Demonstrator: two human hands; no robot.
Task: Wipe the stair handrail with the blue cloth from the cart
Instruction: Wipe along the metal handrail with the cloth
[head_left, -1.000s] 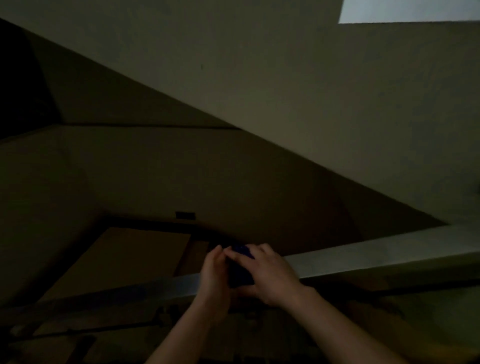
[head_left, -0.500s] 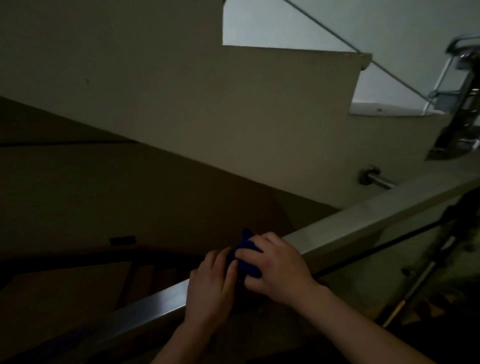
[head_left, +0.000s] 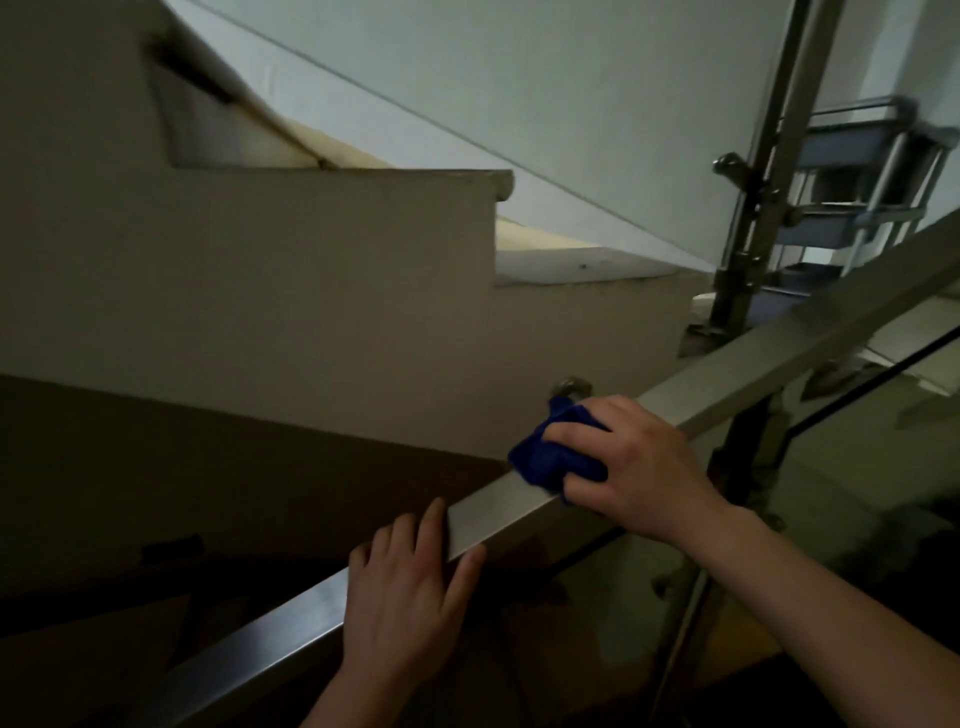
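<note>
Dim stairwell: one handrail (head_left: 779, 358), one blue cloth (head_left: 545, 457) inside curled right hand (head_left: 639, 462), straight-fingered left hand (head_left: 405, 597) on rail.

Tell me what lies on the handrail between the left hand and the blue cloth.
Nothing: the head view shows bare handrail between the left hand and the blue cloth.

Dim stairwell, beige wall (head_left: 311, 291), steel post (head_left: 763, 171)

The rail (head_left: 519, 506) is showing brushed, faintly glossy metal; the cloth (head_left: 550, 457) is looking soft and napped; the wall (head_left: 311, 312) is looking matt plaster.
</note>
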